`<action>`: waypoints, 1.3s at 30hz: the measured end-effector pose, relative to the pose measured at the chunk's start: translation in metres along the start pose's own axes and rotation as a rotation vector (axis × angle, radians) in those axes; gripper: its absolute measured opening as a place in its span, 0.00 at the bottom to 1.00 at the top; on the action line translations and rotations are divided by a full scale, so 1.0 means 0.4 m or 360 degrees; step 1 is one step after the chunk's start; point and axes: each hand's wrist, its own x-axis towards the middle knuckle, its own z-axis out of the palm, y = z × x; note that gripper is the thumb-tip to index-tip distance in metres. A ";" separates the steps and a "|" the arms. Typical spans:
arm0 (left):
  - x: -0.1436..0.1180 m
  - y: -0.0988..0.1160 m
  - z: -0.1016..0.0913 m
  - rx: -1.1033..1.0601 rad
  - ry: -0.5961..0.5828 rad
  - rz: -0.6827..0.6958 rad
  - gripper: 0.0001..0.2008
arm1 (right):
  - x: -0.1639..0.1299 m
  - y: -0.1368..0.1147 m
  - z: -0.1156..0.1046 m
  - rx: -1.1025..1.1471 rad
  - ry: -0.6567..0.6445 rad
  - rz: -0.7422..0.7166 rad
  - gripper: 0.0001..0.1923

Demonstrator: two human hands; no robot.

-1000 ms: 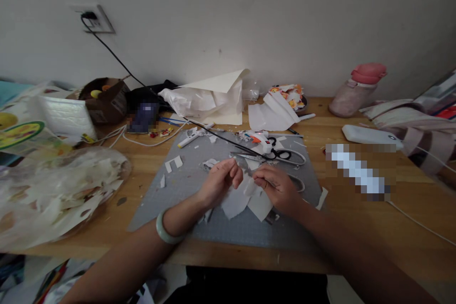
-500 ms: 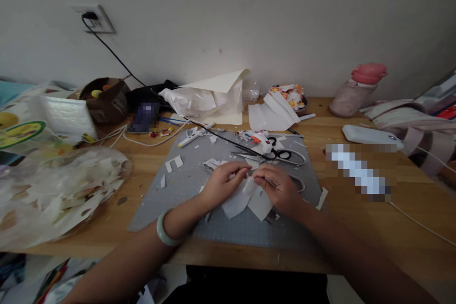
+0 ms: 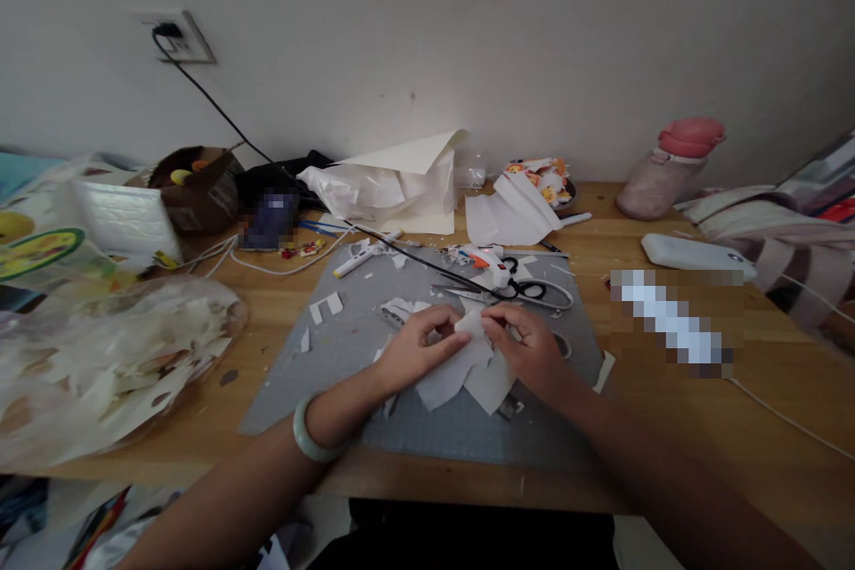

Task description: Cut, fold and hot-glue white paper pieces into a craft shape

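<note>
Between my two hands is a small piece of white paper [image 3: 472, 326], pinched from both sides above the grey cutting mat [image 3: 294, 383]. My left hand [image 3: 422, 343] grips its left edge with thumb and fingers. On the other side, my right hand [image 3: 525, 346] pinches the right edge. Larger white paper sheets [image 3: 444, 385] lie beneath the hands on the mat. Just beyond them are scissors [image 3: 531, 289] with black handles and a white glue gun [image 3: 491, 267] with an orange part. A ruler-like metal strip [image 3: 511, 407] shows partly from under the paper.
A black cable [image 3: 414, 255] runs from the wall socket [image 3: 175, 36] across the mat. Plastic bags with scraps [image 3: 126, 365] lie at the left. A pink bottle [image 3: 664, 169] and a pale power bank [image 3: 698, 256] stand and lie at the right. Paper scraps [image 3: 327, 306] dot the mat.
The small paper piece now shows its face more fully between my hands, turned from a curled, narrower look. My fingers have shifted slightly apart around it.
</note>
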 end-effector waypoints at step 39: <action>0.011 -0.007 0.016 -0.0124 0.0065 -0.0128 0.13 | 0.005 0.011 0.000 0.0300 -0.0211 0.0357 0.09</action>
